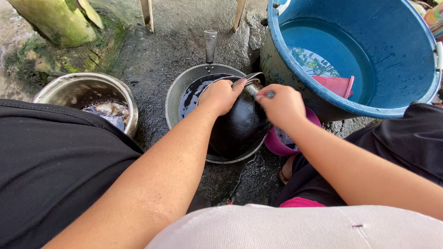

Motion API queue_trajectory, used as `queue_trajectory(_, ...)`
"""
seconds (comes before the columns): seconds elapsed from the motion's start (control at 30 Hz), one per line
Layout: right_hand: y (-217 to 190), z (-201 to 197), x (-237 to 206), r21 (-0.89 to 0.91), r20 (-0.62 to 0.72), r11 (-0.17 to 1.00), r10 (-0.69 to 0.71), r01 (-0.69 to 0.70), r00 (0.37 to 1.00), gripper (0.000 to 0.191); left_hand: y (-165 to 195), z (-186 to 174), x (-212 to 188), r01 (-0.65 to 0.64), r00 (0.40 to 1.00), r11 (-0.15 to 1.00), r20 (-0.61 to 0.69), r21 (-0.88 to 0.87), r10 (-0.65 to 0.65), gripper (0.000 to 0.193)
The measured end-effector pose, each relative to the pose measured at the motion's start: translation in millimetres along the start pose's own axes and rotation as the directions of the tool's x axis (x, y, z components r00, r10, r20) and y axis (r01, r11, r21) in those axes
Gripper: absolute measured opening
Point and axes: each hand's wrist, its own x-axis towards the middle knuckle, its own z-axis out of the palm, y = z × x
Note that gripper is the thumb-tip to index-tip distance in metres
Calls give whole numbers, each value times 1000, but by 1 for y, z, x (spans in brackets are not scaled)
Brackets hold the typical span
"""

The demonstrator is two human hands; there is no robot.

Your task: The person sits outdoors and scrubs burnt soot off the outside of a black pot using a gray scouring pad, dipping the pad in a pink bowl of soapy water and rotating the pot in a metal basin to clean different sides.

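Note:
A blackened round pot (pixel 240 127) lies tilted on its side inside a grey metal pan (pixel 177 90) holding dark water. My left hand (pixel 222 96) grips the pot's upper rim near its thin wire handle. My right hand (pixel 281 105) presses a small grey scrubber (pixel 270 94) against the pot's upper right side. The pan's long handle (pixel 210 45) points away from me.
A large blue tub (pixel 392 69) of water with a pink scoop (pixel 337 85) stands at the right. A pink bowl (pixel 279 143) sits under my right wrist. A steel pot (pixel 80 90) with dirty water is at the left. Wet concrete ground and mossy stone (pixel 55 20) lie around.

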Motion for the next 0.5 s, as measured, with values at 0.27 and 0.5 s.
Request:
queue_trajectory(0.27, 37, 15, 23, 149, 23, 957, 250, -250, 968, 15, 1, -2, 0, 2, 1000, 1000, 0, -17, -2, 73)
queue_trajectory(0.5, 41, -1, 22, 250, 64, 922, 289, -296, 955, 13, 1, -2, -3, -49, 998, 999, -34, -9, 49, 73)
